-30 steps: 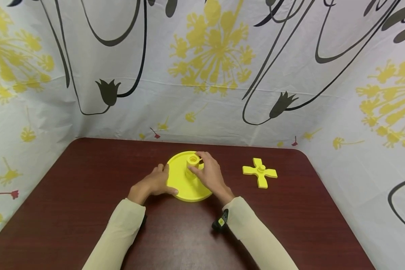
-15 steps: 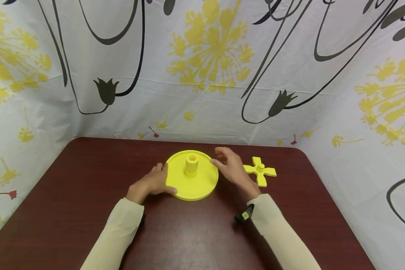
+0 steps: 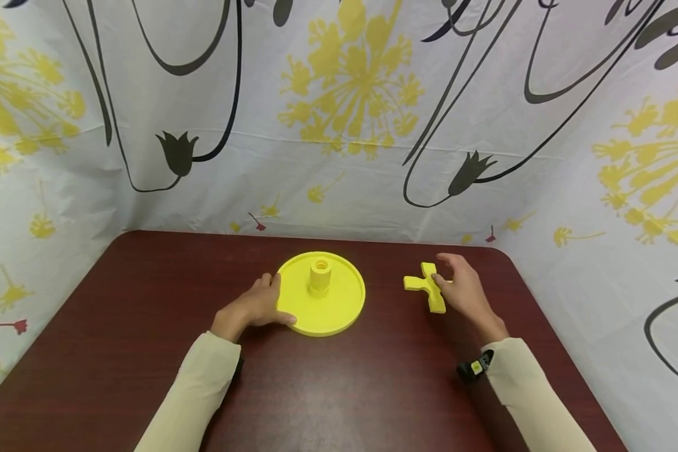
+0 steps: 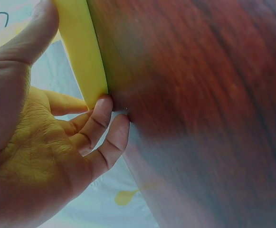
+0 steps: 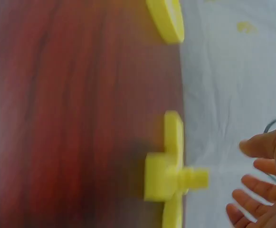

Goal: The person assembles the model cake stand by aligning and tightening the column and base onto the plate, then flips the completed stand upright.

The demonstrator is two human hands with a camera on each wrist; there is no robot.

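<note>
A yellow round base (image 3: 339,307) with a low rim lies on the table in the head view. From its middle rises a cylindrical post (image 3: 319,276) with a hollow top. My left hand (image 3: 253,304) grips the base's left edge, the thumb at the front and the fingers along the side; the left wrist view shows the curled fingers (image 4: 102,111) at the yellow rim. Over a yellow four-armed cross (image 3: 415,284) is my right hand (image 3: 466,290), covering its hub and right arm. In the right wrist view, the thumb and fingers (image 5: 252,206) are spread, apart from the cross's short peg (image 5: 197,178).
The dark reddish-brown table (image 3: 328,389) has rounded far corners. Behind and beside it hangs a white cloth (image 3: 339,216) with yellow and grey flower prints. A dark strap with a small device (image 3: 474,367) sits on the right wrist.
My right hand has left the post on the base and moved right to the cross, which looks slightly shifted. The left hand keeps its place on the base.
</note>
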